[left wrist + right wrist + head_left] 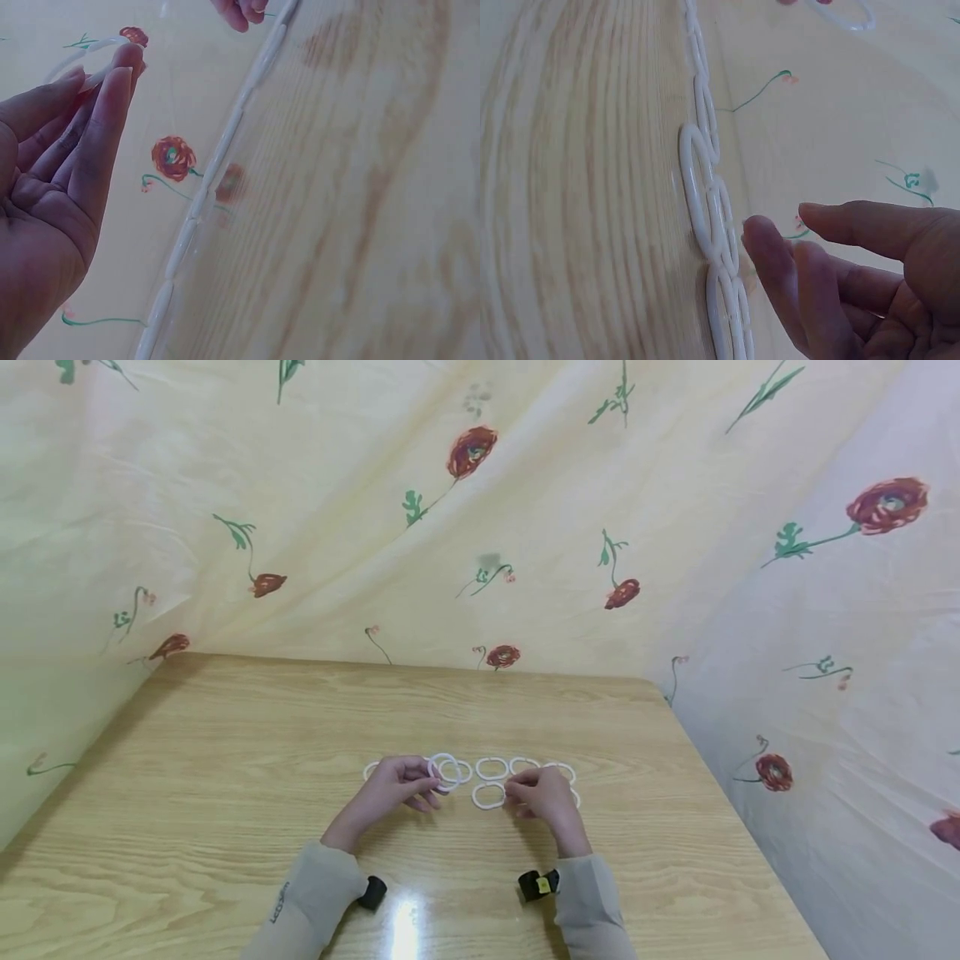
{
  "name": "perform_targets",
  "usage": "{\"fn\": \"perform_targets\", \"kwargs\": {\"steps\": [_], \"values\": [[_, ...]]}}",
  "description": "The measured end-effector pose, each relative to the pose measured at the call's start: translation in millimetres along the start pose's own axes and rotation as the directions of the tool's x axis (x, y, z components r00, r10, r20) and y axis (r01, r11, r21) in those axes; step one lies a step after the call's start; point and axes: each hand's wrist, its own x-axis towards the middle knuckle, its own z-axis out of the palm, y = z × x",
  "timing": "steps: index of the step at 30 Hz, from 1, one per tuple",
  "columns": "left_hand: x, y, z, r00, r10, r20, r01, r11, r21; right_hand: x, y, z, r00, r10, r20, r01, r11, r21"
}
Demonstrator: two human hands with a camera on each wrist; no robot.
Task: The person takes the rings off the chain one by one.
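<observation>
My left hand (401, 785) pinches a white plastic ring (103, 43) between thumb and fingertips, raised above the table. Behind it, in the head view, more white rings lie in a row, partly covered by that hand. The right hand (543, 793) hovers over the right end of the rings. In the right wrist view its thumb (862, 225) and fingers are spread apart, with nothing between them. An oval ring (489, 808) lies just left of the right fingertips, below another ring (492, 777). Seen from the right wrist, several rings (688, 187) lie close together and overlap.
The wooden table (247, 810) reaches back to a flower-printed cloth (337, 577) that hangs behind it and along the sides. A black strap device (372, 893) sits at the left wrist, and another (531, 887) at the right. Light glares off the front of the table.
</observation>
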Motion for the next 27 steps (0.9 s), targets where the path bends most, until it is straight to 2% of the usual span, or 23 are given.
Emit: {"fn": "perform_targets", "kwargs": {"steps": [5, 9, 12, 19, 27], "values": [[0.9, 0.7, 0.3, 1.0, 0.006, 0.006, -0.006, 1.0, -0.024, 0, -3, 7, 0.993, -0.058, 0.102, 0.05, 0.996, 0.075], [1.0, 0.9, 0.6, 1.0, 0.008, 0.017, -0.008, 0.999, -0.04, -2, -8, 12, 0.974, -0.111, 0.196, 0.085, 0.987, 0.134], [1.0, 0.9, 0.9, 1.0, 0.004, 0.021, -0.003, 0.999, -0.046, -5, -13, 15, 0.962, -0.143, 0.231, 0.107, 0.981, 0.163], [0.9, 2.0, 2.1, 1.0, -0.014, 0.027, 0.015, 0.999, -0.041, -10, -18, 16, 0.96, -0.156, 0.233, 0.119, 0.979, 0.163], [2.6, 5.7, 6.2, 0.987, -0.138, 0.079, 0.146, 0.984, -0.103, -9, -16, 8, 0.971, -0.133, 0.199, 0.105, 0.984, 0.146]]}}
